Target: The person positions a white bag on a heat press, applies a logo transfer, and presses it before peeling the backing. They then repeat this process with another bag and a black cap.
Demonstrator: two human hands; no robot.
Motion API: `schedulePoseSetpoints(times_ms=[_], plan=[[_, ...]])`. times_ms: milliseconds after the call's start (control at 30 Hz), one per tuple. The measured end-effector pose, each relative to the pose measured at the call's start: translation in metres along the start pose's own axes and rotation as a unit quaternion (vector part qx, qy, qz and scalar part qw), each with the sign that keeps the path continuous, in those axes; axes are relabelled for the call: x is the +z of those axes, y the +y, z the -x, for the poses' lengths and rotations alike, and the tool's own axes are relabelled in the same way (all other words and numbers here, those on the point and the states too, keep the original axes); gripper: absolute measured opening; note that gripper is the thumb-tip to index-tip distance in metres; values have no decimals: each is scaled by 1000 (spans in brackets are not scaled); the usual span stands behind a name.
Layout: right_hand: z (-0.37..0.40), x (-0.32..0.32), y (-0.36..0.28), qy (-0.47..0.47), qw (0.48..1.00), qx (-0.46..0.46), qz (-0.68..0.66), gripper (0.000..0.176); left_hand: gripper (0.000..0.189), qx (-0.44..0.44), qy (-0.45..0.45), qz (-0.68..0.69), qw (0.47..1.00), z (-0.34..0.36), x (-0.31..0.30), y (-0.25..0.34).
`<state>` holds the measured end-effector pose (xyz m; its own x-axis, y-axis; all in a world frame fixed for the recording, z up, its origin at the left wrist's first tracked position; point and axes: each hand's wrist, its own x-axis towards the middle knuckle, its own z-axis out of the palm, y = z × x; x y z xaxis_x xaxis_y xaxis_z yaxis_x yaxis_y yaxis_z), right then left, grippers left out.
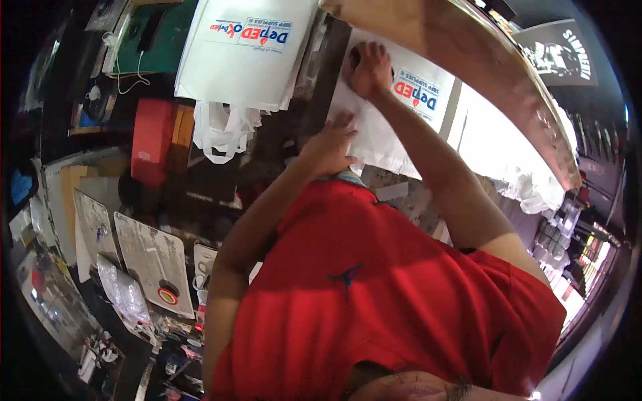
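Observation:
Under my hands lies a white bag [384, 144] printed with a blue and red "DepED" label. My right hand [370, 72] rests on its upper left part, fingers spread. A dark patch shows beside those fingers, and I cannot make out what it is. My left hand [329, 146] is at the bag's lower left edge, with its fingers apart. To the left sits a stack of similar white bags [234, 70], its white handles [224, 130] hanging over the near edge.
A brown curved board or flap [461, 50] runs beyond and right of the bag. A red box [152, 142] stands at the left. Worn flat panels [154, 257] and plastic-wrapped items [124, 294] are at the lower left. More white plastic [535, 190] lies at the right.

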<state>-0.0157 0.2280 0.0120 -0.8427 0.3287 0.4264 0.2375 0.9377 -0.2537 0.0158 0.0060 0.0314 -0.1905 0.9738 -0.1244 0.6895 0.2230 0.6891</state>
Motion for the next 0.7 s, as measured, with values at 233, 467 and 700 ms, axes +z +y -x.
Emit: schedulePoseSetpoints(times_ms=[233,467,700], plan=[[-69,45,28,18,989,87,-115,37,67,-42,2,24,999,-8,-3,8],[30,-4,106,27,971,114,-207,42,68,-19,-56,13,998,-12,-16,7],[58,-63,172,-1,976,199,89,45,68,-42,-58,37,997,-11,-22,12]])
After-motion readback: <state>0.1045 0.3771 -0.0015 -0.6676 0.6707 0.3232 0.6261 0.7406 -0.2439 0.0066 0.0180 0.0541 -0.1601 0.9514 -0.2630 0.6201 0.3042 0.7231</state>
